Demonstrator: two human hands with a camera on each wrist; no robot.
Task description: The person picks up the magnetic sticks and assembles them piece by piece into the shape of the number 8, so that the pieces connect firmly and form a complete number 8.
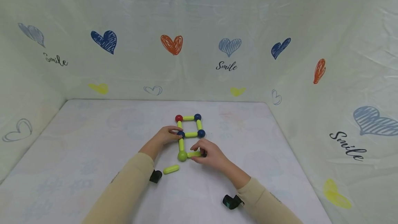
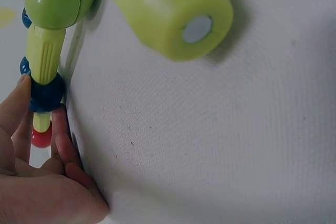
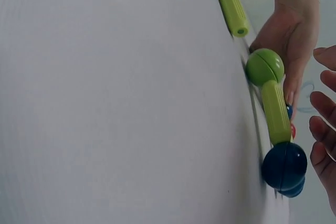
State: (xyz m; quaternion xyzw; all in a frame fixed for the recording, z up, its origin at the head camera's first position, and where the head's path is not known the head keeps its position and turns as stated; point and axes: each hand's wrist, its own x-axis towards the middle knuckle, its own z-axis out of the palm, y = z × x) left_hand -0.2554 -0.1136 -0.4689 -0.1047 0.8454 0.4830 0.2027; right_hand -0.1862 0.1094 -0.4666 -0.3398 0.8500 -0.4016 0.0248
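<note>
A flat frame of yellow-green rods and coloured balls lies on the table. Its upper part is a square with a red ball (image 1: 178,118) at the far left corner and blue balls at the others. My left hand (image 1: 166,135) pinches the near left blue ball (image 2: 47,94) between thumb and fingers. From that ball a rod (image 1: 181,145) runs toward me to a green ball (image 1: 182,156). Another rod (image 3: 276,111) leads right to a blue ball (image 3: 285,166), mostly hidden in the head view. Around it hovers my right hand (image 1: 212,154), its loosely bent fingers apart from the ball.
A loose yellow-green rod (image 1: 171,169) lies on the table (image 1: 93,141) just in front of the green ball, beside my left wrist; its end shows a pale disc. Black wrist cameras (image 1: 231,202) sit under both sleeves. A heart-printed cloth (image 1: 199,16) hangs behind the table.
</note>
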